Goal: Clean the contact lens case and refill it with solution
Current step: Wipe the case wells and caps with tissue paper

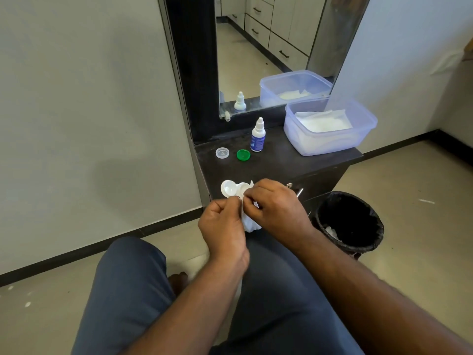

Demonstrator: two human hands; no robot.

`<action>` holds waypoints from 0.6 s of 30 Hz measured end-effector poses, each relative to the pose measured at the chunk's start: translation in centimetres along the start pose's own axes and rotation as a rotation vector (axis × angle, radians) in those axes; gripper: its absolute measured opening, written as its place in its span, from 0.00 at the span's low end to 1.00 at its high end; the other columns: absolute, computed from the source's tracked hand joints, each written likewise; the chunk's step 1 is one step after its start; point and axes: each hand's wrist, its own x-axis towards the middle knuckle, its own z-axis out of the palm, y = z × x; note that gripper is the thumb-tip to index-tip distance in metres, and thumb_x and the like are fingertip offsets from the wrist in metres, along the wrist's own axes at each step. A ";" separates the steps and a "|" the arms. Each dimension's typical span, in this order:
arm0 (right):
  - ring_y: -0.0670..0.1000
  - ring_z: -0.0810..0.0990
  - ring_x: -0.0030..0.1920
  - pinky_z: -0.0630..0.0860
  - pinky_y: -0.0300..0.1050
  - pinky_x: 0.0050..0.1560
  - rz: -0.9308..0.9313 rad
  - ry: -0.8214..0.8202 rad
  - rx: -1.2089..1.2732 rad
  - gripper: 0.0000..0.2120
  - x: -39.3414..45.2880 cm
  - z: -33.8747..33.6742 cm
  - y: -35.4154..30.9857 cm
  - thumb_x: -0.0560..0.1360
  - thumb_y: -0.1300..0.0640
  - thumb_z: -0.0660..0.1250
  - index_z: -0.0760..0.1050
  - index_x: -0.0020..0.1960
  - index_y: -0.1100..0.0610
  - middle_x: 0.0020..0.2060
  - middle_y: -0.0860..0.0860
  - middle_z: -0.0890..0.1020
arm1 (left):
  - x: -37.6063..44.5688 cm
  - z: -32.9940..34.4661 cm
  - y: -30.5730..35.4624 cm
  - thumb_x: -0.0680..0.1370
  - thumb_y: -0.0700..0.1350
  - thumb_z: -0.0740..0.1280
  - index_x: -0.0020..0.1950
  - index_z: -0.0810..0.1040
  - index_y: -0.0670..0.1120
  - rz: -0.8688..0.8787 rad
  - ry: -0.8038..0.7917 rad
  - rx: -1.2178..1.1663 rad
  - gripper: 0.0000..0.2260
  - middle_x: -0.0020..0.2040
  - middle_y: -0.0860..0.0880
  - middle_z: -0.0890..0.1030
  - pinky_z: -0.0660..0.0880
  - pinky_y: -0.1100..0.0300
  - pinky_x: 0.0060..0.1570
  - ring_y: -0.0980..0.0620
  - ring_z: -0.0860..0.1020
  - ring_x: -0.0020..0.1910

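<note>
A white contact lens case [231, 189] with two round wells is held over the near edge of the dark counter [281, 162]. My left hand [222, 226] pinches its near edge. My right hand [273, 203] presses a white tissue [250, 222] into the right well, which it hides; the tissue hangs down between both hands. Two caps lie farther back on the counter: a clear one [222, 152] and a green one [243, 155]. A small white solution bottle [257, 135] with a blue label stands upright behind them, capped.
A translucent plastic box [330, 142] holding white tissues sits at the counter's back right. A mirror [268, 52] stands behind the counter. A black bin [349, 221] with a liner stands on the floor to the right. My knees are below the hands.
</note>
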 end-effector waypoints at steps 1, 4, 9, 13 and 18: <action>0.53 0.77 0.32 0.74 0.47 0.34 0.041 0.008 0.025 0.12 -0.2 0.2 -0.2 0.73 0.58 0.63 0.79 0.35 0.62 0.31 0.54 0.79 | -0.2 -0.1 -0.3 0.69 0.33 0.68 0.26 0.76 0.46 -0.004 0.010 -0.011 0.14 0.31 0.43 0.75 0.73 0.54 0.36 0.47 0.73 0.33; 0.51 0.77 0.33 0.76 0.48 0.33 0.164 0.003 0.108 0.10 -0.9 0.5 -0.8 0.72 0.57 0.64 0.80 0.36 0.60 0.32 0.53 0.79 | -0.6 -0.6 -0.9 0.70 0.34 0.70 0.29 0.77 0.45 0.011 0.019 0.002 0.11 0.33 0.43 0.77 0.75 0.52 0.39 0.46 0.75 0.35; 0.49 0.77 0.32 0.77 0.45 0.34 0.360 0.033 0.252 0.04 -1.5 0.2 -1.5 0.69 0.63 0.71 0.81 0.36 0.62 0.31 0.53 0.80 | -0.6 -1.2 -0.9 0.71 0.33 0.68 0.30 0.76 0.42 0.151 -0.006 0.148 0.10 0.29 0.46 0.76 0.73 0.54 0.36 0.51 0.74 0.31; 0.50 0.75 0.32 0.69 0.36 0.36 0.213 -0.052 0.149 0.06 -1.4 0.1 -1.6 0.70 0.64 0.70 0.78 0.34 0.62 0.30 0.54 0.78 | -0.8 -1.6 -0.4 0.71 0.32 0.68 0.32 0.76 0.38 0.263 -0.039 0.231 0.08 0.30 0.46 0.77 0.74 0.55 0.34 0.52 0.74 0.31; 0.50 0.72 0.28 0.68 0.40 0.32 -0.036 -0.002 -0.041 0.10 -1.4 0.5 -1.5 0.70 0.62 0.67 0.76 0.31 0.62 0.27 0.54 0.75 | -0.9 -2.0 -0.3 0.72 0.33 0.68 0.33 0.77 0.40 0.314 -0.036 0.297 0.08 0.28 0.49 0.77 0.74 0.62 0.29 0.57 0.73 0.27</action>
